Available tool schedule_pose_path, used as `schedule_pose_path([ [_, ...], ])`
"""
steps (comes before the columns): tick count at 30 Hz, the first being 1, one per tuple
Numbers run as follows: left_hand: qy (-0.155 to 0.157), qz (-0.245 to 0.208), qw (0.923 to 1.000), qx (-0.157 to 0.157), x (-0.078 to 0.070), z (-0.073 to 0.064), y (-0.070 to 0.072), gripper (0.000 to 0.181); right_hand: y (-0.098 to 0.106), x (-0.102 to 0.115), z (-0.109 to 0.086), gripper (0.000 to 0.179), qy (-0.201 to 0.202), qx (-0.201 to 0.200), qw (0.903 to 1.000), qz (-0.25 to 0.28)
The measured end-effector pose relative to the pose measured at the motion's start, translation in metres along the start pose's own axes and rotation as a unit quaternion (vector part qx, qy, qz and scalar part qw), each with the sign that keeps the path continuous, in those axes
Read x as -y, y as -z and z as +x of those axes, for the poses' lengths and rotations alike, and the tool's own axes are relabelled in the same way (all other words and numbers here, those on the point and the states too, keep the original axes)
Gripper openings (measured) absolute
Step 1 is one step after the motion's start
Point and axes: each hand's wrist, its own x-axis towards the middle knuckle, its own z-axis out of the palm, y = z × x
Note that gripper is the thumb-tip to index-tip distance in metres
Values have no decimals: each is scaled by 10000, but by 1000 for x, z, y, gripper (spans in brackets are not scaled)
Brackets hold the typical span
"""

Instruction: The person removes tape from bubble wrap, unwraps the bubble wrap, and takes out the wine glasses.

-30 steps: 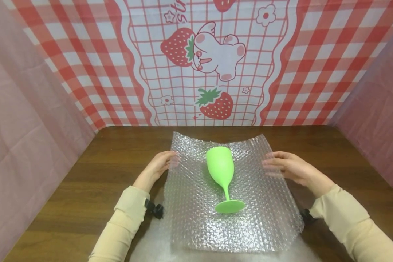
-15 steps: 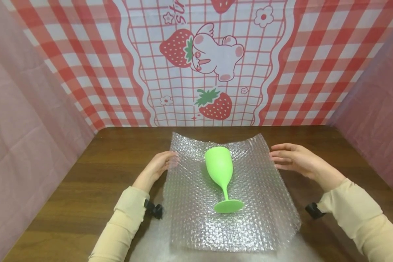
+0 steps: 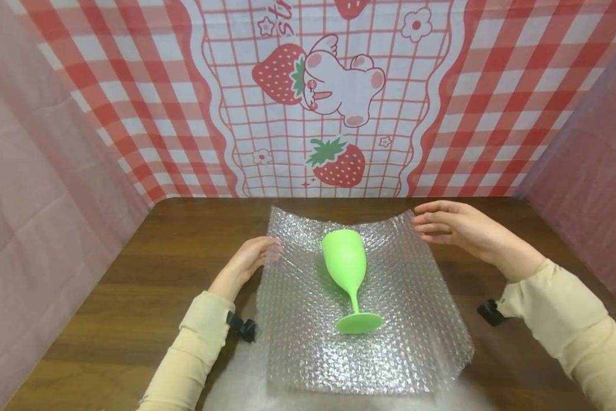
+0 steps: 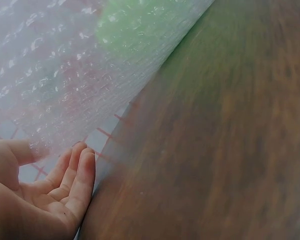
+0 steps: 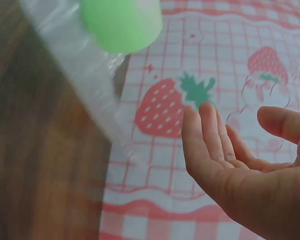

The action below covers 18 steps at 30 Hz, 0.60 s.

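Observation:
A light green plastic goblet (image 3: 345, 260) lies on its side on a sheet of bubble wrap (image 3: 308, 342), its foot toward me and its rim away. My left hand (image 3: 250, 257) is at the sheet's left edge, fingertips showing through the plastic. In the left wrist view, the thumb and relaxed fingers (image 4: 82, 172) straddle that edge with a gap between them. My right hand (image 3: 457, 228) is beside the sheet's far right corner, its fingers loosely extended. In the right wrist view, nothing lies between its thumb and fingers (image 5: 207, 132).
Beneath the sheet is a brown wooden table (image 3: 174, 274). A whitish translucent sheet (image 3: 236, 388) shows at the near edge. A red-and-white strawberry-print cloth (image 3: 338, 103) hangs behind the table. Pink curtains (image 3: 51, 188) close off both sides.
My right hand has drawn away from the sheet's right edge and moved up to its far right corner. The left hand, goblet and sheet have stayed in place.

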Motion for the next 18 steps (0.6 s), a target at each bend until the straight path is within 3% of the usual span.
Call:
schedule_pose_path([
  [11,-17,-1,10000,5,0,0,1,34,-29,30,2,45,215,89,9996,163],
  [18,14,-1,10000,-36,1,0,0,32,-38,33,3,34,298,-141,9974,639],
])
